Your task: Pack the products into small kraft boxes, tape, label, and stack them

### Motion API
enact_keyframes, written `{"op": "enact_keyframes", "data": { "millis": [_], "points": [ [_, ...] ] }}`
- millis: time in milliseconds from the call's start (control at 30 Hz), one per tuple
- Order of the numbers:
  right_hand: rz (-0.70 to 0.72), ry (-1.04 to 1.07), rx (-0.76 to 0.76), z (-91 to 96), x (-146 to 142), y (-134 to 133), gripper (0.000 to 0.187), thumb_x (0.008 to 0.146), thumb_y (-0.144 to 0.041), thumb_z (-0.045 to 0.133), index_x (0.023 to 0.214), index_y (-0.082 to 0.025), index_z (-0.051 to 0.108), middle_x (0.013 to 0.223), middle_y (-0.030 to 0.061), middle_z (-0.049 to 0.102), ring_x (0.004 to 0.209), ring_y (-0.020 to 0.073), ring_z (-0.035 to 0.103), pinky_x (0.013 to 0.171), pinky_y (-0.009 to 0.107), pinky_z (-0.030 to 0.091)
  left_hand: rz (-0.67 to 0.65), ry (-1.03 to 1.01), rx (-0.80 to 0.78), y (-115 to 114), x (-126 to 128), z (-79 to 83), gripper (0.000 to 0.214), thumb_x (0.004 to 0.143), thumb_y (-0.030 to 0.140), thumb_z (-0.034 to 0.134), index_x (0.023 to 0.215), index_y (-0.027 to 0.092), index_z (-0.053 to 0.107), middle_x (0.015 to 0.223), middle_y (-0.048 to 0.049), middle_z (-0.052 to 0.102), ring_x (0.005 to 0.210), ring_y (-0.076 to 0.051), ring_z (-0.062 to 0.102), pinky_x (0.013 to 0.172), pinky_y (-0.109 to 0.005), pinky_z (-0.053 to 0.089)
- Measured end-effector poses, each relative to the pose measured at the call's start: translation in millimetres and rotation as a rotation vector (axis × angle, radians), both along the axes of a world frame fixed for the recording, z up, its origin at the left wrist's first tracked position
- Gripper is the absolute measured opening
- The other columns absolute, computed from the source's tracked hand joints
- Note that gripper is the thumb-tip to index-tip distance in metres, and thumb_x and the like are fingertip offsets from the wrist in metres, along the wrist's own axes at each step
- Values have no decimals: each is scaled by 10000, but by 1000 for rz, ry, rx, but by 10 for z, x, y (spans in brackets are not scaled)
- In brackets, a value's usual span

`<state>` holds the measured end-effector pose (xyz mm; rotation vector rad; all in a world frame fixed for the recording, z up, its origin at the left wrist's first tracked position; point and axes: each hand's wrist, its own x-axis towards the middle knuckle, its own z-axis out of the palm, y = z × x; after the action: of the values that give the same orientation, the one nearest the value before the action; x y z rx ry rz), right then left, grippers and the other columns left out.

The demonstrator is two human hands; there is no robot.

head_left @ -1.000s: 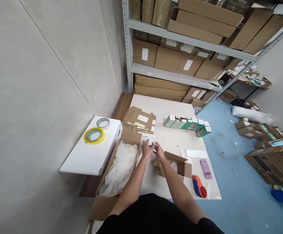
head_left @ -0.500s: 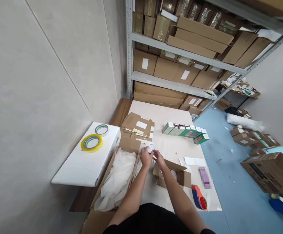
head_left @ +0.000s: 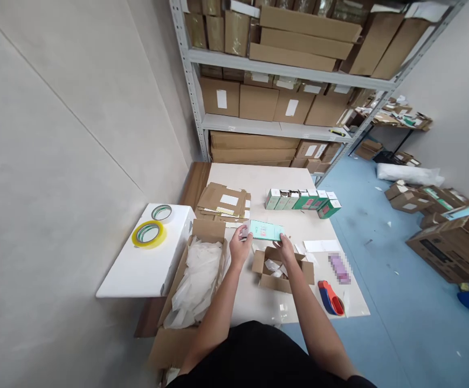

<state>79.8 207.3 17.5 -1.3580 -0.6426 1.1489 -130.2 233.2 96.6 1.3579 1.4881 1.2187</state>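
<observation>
A slim pale-green product box (head_left: 267, 230) is held level above the table between my two hands. My left hand (head_left: 240, 247) grips its left end, which has a white flap or end panel. Fingers of my right hand (head_left: 285, 249) close on its right end. Just below sits a small open cardboard box (head_left: 275, 282) with crumpled white wrapping in it. To the left stands a longer carton (head_left: 210, 229) full of white packing sheets (head_left: 198, 280). Behind my left hand lie flattened cardboard pieces (head_left: 222, 199), stacked on the table.
Green and white boxes (head_left: 299, 200) stand in a row at the table's far right. A red and blue tape dispenser (head_left: 331, 298) lies near the right edge. Tape rolls (head_left: 149, 234) rest on a white block (head_left: 125, 269). Shelving (head_left: 275, 127) with cartons rises behind.
The pale-green box now spans both hands; earlier only its white end showed at my left hand. My right hand has moved right onto its other end. The camera view has shifted.
</observation>
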Motion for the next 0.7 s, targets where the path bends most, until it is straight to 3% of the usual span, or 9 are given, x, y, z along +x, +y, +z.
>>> {"op": "enact_keyframes", "data": {
  "millis": [133, 300, 433, 567, 700],
  "points": [
    [-18, -178, -48, 150, 284, -506, 570, 910, -642, 566, 1337, -277, 660, 1454, 53, 627, 1367, 264, 567, 1132, 392, 491, -107, 85, -60, -208, 244, -271, 406, 965, 329, 558, 1332, 209, 684, 1402, -102, 658, 1315, -243, 598, 1126, -360, 452],
    [-98, -268, -124, 27, 532, -1110, 679, 914, -605, 547, 1480, -229, 570, 1508, 81, 579, 1417, 297, 520, 1190, 439, 420, -257, 150, -250, -585, 579, -581, 459, 980, 308, 515, 1410, 194, 630, 1338, -108, 705, 1197, -258, 672, 1059, -380, 491],
    [-86, -213, -205, -139, 718, -1318, 754, 889, -585, 559, 1539, -210, 497, 1567, 86, 514, 1459, 295, 473, 1214, 437, 388, -333, 200, -302, -797, 709, -711, 473, 990, 316, 499, 1442, 221, 600, 1201, -78, 764, 1079, -249, 709, 974, -358, 522],
    [-151, -222, -332, -285, 912, -1422, 838, 848, -586, 596, 1584, -223, 427, 1653, 65, 379, 1533, 298, 354, 1247, 448, 332, -369, 298, -266, -881, 756, -856, 519, 959, 270, 542, 1475, 220, 562, 1390, -96, 670, 1273, -265, 622, 1066, -367, 479],
    [-140, -201, -272, -363, 1042, -1592, 833, 835, -578, 606, 1564, -204, 459, 1630, 88, 419, 1518, 303, 382, 1245, 463, 332, -485, 545, -200, -920, 813, -1054, 568, 875, 181, 629, 1442, 199, 584, 1474, -120, 589, 1408, -267, 504, 1180, -382, 387]
  ]
}}
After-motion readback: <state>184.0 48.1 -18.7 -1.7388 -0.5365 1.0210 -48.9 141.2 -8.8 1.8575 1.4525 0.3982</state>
